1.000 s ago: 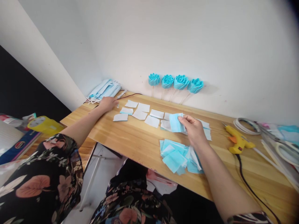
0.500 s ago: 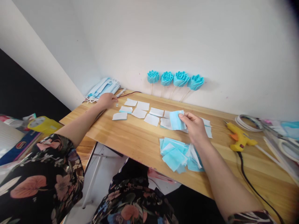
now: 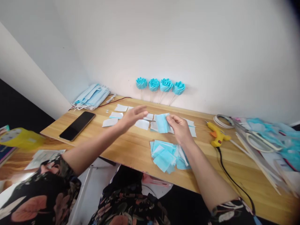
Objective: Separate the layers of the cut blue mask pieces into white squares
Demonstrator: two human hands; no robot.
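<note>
Between thumb and fingers, my right hand [image 3: 179, 128] pinches a light-blue fabric square [image 3: 162, 123], held up over the rows of cut pieces. My left hand [image 3: 133, 117] hovers over those rows with its fingers stretched out and nothing in it. White cut pieces [image 3: 142, 124] lie in rows on the wooden table [image 3: 131, 153], some hidden behind my hands. Closer to the front edge is a loose pile of blue fabric squares [image 3: 165, 157], just below my right wrist.
Several blue fabric roses [image 3: 154, 84] on thin sticks lean against the wall. At left are stacked face masks [image 3: 91, 96] and a phone [image 3: 77, 125]. A yellow glue gun [image 3: 217, 134] with a black cord, a white tape roll [image 3: 223, 121] and scissors [image 3: 263, 142] lie at right.
My left hand has moved right, from beside the face masks to above the cut pieces, uncovering the phone. My right hand still holds the blue square. The view has shifted slightly right.
</note>
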